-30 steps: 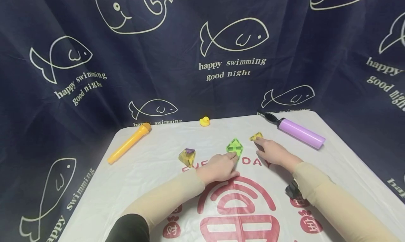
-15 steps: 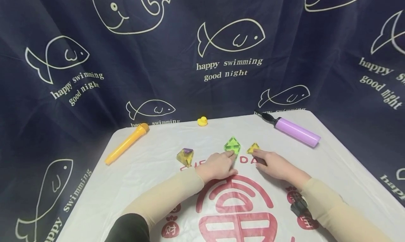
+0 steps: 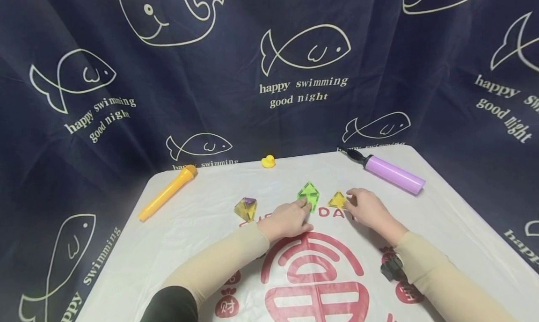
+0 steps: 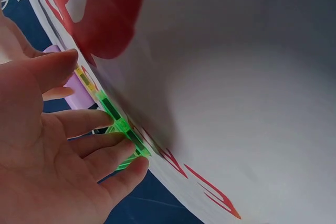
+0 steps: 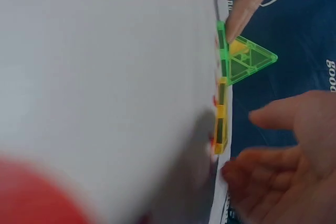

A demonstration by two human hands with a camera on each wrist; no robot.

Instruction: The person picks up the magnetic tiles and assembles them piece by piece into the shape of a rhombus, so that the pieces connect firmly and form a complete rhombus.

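Note:
My left hand (image 3: 287,220) rests its fingertips on a green translucent magnetic tile piece (image 3: 309,191) in the middle of the table. In the left wrist view its fingers lie extended against the green tile edge (image 4: 137,142). The right wrist view shows a green triangle (image 5: 260,59) standing up from the flat green tile. To the right lies a flat yellow triangular magnetic tile (image 3: 337,200). Beside it is my right hand (image 3: 372,210), with thumb and fingers apart. In the right wrist view a small gap separates that hand from the yellow tile (image 5: 221,114).
A yellow and purple tile shape (image 3: 246,209) stands left of my left hand. Toward the back are an orange toy microphone (image 3: 168,193), a yellow rubber duck (image 3: 268,161) and a purple hand pump (image 3: 395,174). A dark blue curtain (image 3: 236,106) hangs behind the table (image 3: 139,266).
The right hand has drawn the yellow tile nearer on the table, then lifted its fingers off it and shifted to its right side. The left hand has stayed on the green tile.

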